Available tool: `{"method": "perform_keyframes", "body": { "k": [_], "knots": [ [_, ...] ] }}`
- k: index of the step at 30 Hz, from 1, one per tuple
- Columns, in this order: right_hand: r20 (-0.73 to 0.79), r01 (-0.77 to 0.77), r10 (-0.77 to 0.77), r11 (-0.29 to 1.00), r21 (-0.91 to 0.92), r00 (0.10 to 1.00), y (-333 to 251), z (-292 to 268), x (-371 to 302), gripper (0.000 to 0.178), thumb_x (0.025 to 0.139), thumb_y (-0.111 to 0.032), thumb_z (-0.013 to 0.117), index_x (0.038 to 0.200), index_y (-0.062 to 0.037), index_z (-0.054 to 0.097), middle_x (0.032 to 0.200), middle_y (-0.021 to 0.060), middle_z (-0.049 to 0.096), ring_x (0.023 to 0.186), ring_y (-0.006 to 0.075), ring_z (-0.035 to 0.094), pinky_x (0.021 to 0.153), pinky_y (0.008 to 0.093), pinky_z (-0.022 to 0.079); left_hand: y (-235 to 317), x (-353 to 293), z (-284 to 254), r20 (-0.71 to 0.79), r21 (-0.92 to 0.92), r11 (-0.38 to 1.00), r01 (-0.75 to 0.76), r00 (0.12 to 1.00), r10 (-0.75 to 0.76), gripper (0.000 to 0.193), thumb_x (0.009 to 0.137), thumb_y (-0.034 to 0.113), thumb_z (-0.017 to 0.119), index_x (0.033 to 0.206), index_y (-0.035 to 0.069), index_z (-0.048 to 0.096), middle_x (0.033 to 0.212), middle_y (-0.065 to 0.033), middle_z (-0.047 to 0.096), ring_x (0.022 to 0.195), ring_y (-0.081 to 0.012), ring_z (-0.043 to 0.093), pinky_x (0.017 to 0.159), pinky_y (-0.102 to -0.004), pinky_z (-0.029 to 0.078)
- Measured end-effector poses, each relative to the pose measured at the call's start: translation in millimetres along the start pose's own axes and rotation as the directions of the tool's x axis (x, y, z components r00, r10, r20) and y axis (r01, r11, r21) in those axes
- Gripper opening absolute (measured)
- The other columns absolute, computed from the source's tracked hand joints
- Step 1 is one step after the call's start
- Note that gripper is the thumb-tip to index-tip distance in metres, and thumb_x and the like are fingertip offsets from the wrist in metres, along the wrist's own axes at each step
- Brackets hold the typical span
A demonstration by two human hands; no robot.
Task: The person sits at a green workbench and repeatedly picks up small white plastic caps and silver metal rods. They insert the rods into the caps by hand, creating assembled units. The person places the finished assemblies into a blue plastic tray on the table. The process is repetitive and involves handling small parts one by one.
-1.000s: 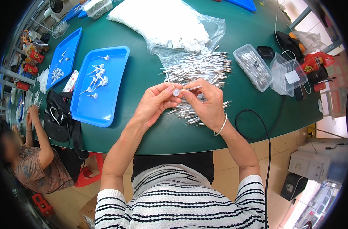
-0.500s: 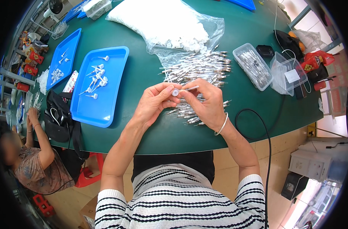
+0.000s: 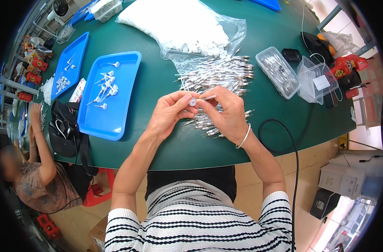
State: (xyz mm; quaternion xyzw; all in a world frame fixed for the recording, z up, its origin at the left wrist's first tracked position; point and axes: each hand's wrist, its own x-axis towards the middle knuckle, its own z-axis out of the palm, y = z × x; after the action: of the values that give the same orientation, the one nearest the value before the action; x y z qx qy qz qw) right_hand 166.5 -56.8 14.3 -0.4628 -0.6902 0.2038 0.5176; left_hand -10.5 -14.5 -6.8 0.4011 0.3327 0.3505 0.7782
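Between thumb and fingers, my left hand [image 3: 171, 110] pinches a small round white cap [image 3: 192, 102], its face turned up. Close beside it, my right hand [image 3: 225, 110] is closed on a thin white rod [image 3: 209, 98], which sticks out between thumb and forefinger near the cap. Whether rod and cap touch is hidden by the fingertips. Under and beyond both hands lies a pile of thin white and metallic rods [image 3: 219, 75]. Behind the pile, a large clear plastic bag [image 3: 174, 25] spills many white caps.
To the left, a blue tray [image 3: 109, 126] holds several capped rods; a second blue tray [image 3: 83, 46] stands farther left. A clear box of rods [image 3: 279, 73] and an empty clear box [image 3: 319, 82] are at right. A black cable [image 3: 295, 168] crosses the table edge. A co-worker [image 3: 40, 176] sits left.
My hands stay almost in place, with the rod shifting very slightly at the cap. At left, the co-worker's hand has moved farther forward over the table.
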Motion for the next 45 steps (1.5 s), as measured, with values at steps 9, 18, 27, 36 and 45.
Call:
{"method": "perform_keyframes", "body": {
  "k": [9, 18, 27, 36, 45],
  "knots": [
    [0.0, 0.018, -0.018, 0.998, -0.059, 1.0, 1.1, 1.4, -0.4, 0.011, 0.08, -0.01, 0.071, 0.084, -0.0028, 0.064, 0.073, 0.0079, 0.061, 0.06, 0.0199, 0.061, 0.055, 0.0305, 0.048, -5.0, 0.7, -3.6, 0.006, 0.032, 0.999, -0.027, 1.0, 0.027, 0.025, 0.095, 0.021, 0.059, 0.106, 0.0, 0.067, 0.089, -0.0067, 0.068, 0.075, -0.01, 0.065, 0.068, -0.0218, 0.055],
    [0.045, -0.044, 0.046, 0.998, -0.036, 0.998, -0.8, -2.8, 2.7, 0.013, 0.08, -0.014, 0.071, 0.081, -0.0029, 0.064, 0.07, 0.0084, 0.06, 0.06, 0.0208, 0.059, 0.054, 0.0319, 0.046, -4.7, 1.5, -4.6, -0.002, 0.062, 0.998, -0.029, 1.0, 0.03, 0.025, 0.094, 0.021, 0.06, 0.106, 0.0, 0.067, 0.088, -0.0064, 0.067, 0.074, -0.0095, 0.064, 0.067, -0.0224, 0.056],
    [0.068, -0.029, 0.032, 0.999, -0.04, 0.997, 0.2, -4.5, 3.3, 0.012, 0.08, -0.014, 0.071, 0.082, -0.0036, 0.065, 0.071, 0.0082, 0.061, 0.062, 0.0219, 0.059, 0.057, 0.0327, 0.047, -4.1, 1.0, -3.6, -0.016, 0.064, 0.998, -0.019, 1.0, 0.02, 0.024, 0.094, 0.021, 0.06, 0.104, 0.001, 0.067, 0.088, -0.0058, 0.067, 0.073, -0.0089, 0.063, 0.066, -0.0223, 0.055],
    [0.073, -0.073, 0.073, 0.997, -0.005, 0.995, 0.9, -1.3, -0.1, 0.011, 0.08, -0.011, 0.071, 0.085, -0.0028, 0.067, 0.074, 0.0089, 0.063, 0.063, 0.02, 0.061, 0.057, 0.0306, 0.048, -5.6, 1.2, -3.5, 0.006, 0.011, 1.0, -0.003, 1.0, 0.003, 0.023, 0.094, 0.021, 0.06, 0.103, 0.002, 0.066, 0.088, -0.0049, 0.067, 0.074, -0.0086, 0.063, 0.068, -0.0221, 0.054],
    [0.125, -0.268, 0.244, 0.934, 0.238, 0.962, 3.9, 1.1, -0.9, 0.01, 0.085, -0.008, 0.069, 0.091, -0.0015, 0.068, 0.08, 0.008, 0.069, 0.067, 0.0098, 0.064, 0.059, 0.0236, 0.05, -4.7, -0.1, 1.2, -0.042, -0.055, 0.998, -0.03, 0.999, 0.027, 0.022, 0.091, 0.02, 0.064, 0.103, 0.001, 0.066, 0.089, -0.0049, 0.067, 0.076, -0.0089, 0.063, 0.072, -0.0232, 0.054]
  ]
}}
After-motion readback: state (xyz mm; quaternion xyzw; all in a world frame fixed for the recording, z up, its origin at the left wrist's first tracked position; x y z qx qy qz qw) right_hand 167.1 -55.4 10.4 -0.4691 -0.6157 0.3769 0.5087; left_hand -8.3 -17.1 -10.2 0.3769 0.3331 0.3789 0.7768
